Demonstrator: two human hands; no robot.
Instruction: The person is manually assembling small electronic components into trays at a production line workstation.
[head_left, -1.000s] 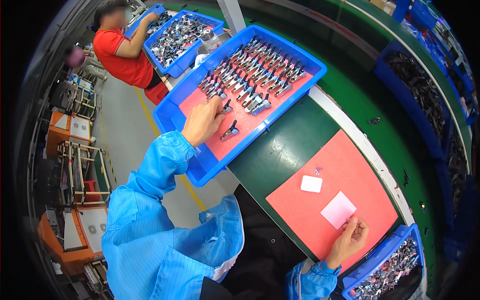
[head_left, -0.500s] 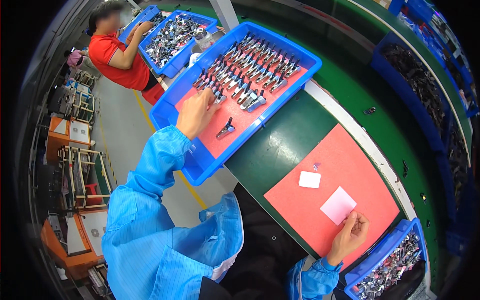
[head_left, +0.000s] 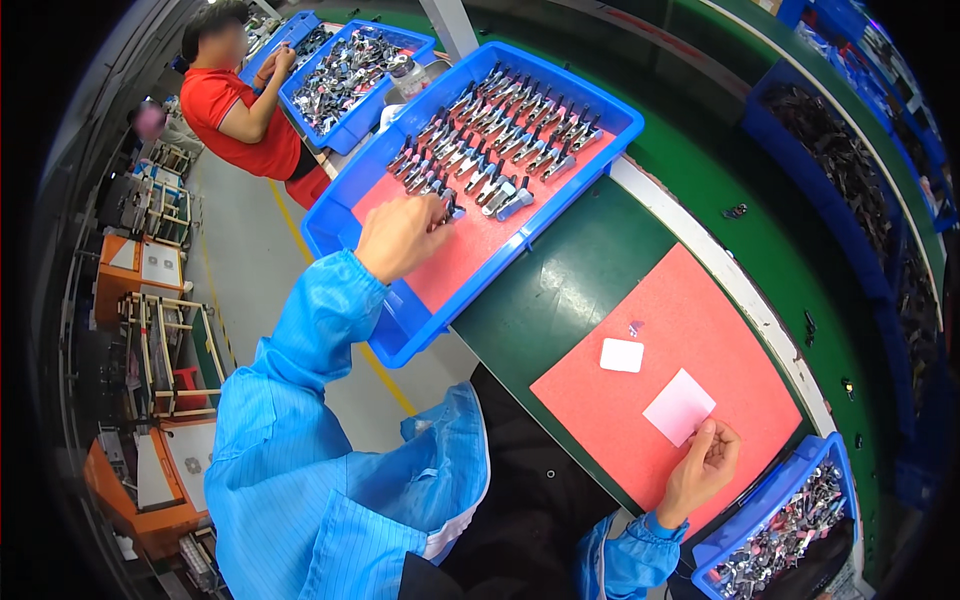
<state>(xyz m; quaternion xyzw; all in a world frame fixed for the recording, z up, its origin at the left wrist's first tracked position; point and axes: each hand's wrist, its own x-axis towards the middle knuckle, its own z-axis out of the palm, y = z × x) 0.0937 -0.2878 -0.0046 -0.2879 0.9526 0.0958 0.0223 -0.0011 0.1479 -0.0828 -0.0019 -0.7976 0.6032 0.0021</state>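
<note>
Clips [head_left: 494, 190] in the tray [head_left: 400, 335], left of the card [head_left: 678, 405] on the mat [head_left: 590, 415]

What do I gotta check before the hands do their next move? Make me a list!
1. Left hand inside the big blue tray: ok.
2. Left hand's grip on a clip: cannot tell; the fingers partly hide what is at their tips.
3. Clips in the tray lined up in rows: ok.
4. Right hand at the corner of the pink square: ok.
5. Right fingers pinching the square, or just touching: cannot tell.
6. Only the pink square on the red mat: not ok; a white square lies there too.
</note>
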